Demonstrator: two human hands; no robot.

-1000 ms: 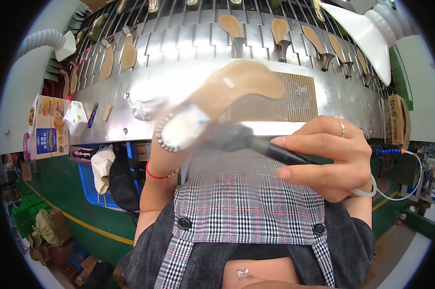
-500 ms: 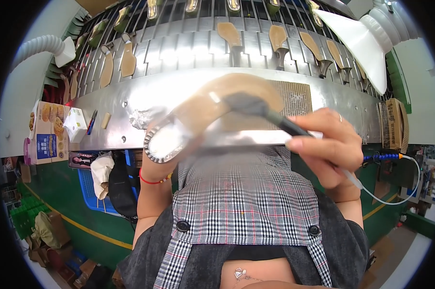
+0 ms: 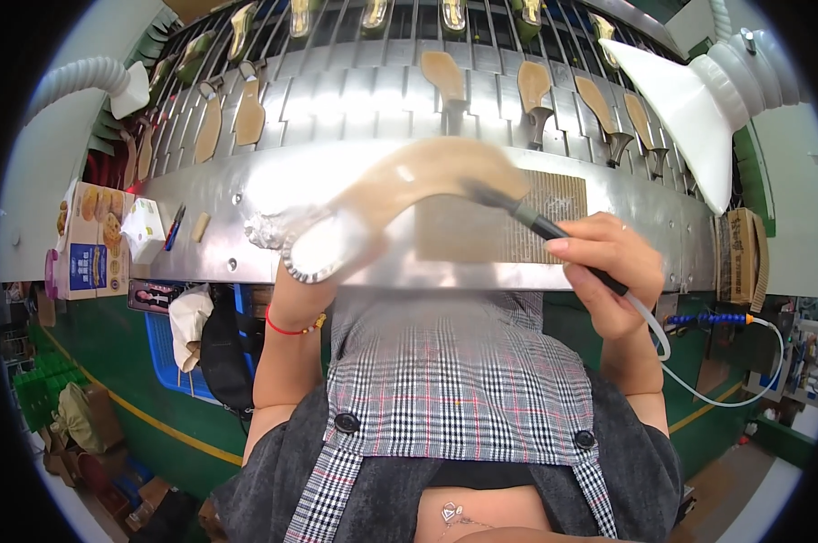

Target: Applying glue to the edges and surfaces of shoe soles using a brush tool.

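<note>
- A green floor (image 3: pixel 128 362) ran below a slatted metal conveyor (image 3: pixel 355 90) that filled the far side of the room.
- A smooth metal ledge (image 3: pixel 649 217) stretched along the conveyor's near edge.
- A white hood (image 3: pixel 685 118) flared out at the upper right.
- A plaid apron (image 3: pixel 454 380) covered the person's front, near the ledge.
- A corrugated sheet (image 3: pixel 558 204) lay on the ledge, partly behind the raised work.
- A tan sole (image 3: pixel 418 172), blurred, was up in the air in front of the ledge, its curved end to the right and its white, crimp-edged end to the lower left.
- The right hand (image 3: pixel 608 271) gripped a dark brush (image 3: pixel 540 226) between thumb and fingers, and a pale tube (image 3: pixel 649 321) trailed from the handle.
- The left hand (image 3: pixel 305 294) was at the sole's white end, mostly hidden behind it; how its fingers were closed could not be told.
- The brush's dark tip overlapped the sole's right part; the blur hid whether they touched.
- More soles (image 3: pixel 251 118) rested on the slats.
- A crumpled silvery wad (image 3: pixel 264 231) sat left of the sole.
- Pens (image 3: pixel 175 228) lay farther left.
</note>
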